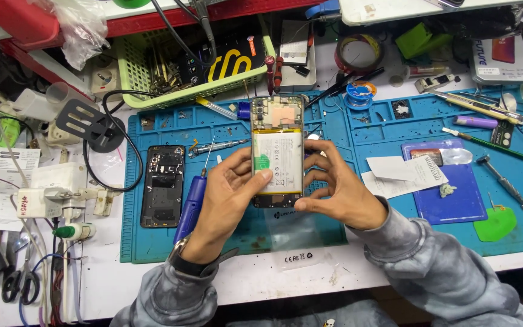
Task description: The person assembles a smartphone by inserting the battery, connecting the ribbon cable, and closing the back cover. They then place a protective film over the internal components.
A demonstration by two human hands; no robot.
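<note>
1. Opened phone point(277, 151): I see a white battery panel, a pale orange patch near its top and a green tab at its left edge.
2. Work mat point(225, 130): blue, speckled with dark flecks.
3. Back cover point(163, 184): glossy black.
4. Screwdriver point(190, 206): blue-violet handle.
5. Basket point(152, 75): light green lattice; inside I see a black card with a yellow looping mark.
6. Sleeves point(425, 266): mottled grey, cloud-like pattern.
7. Tabletop point(286, 278): white.
8. Pad point(443, 194): deep blue, beside a bright green pick point(495, 224).
9. Marker point(475, 122): purple.
</note>
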